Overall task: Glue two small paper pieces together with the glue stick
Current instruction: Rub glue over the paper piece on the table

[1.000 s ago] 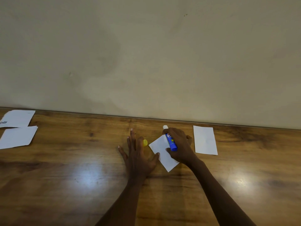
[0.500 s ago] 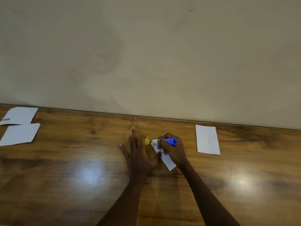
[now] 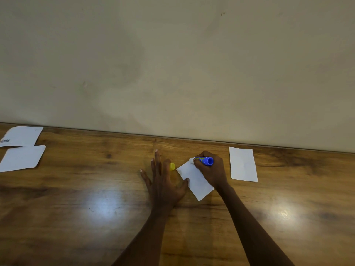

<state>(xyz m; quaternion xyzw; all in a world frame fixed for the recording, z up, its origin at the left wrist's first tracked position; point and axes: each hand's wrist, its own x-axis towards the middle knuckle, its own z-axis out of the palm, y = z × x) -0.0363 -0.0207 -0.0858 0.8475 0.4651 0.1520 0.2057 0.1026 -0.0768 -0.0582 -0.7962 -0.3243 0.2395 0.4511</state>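
Observation:
A small white paper piece lies tilted on the wooden table. My right hand grips a blue glue stick, its white tip pressed on the paper's far corner. My left hand lies flat with fingers spread, its thumb pinning the paper's left edge. The yellow cap sits just behind my left hand. A second white paper piece lies flat to the right, apart from both hands.
Two larger white sheets lie at the far left of the table, one with printed letters. A plain beige wall rises right behind the table's far edge.
The glue stick turned from pointing away to lying sideways with its tip to the left, and moved across the paper toward its far corner. My left hand stayed put.

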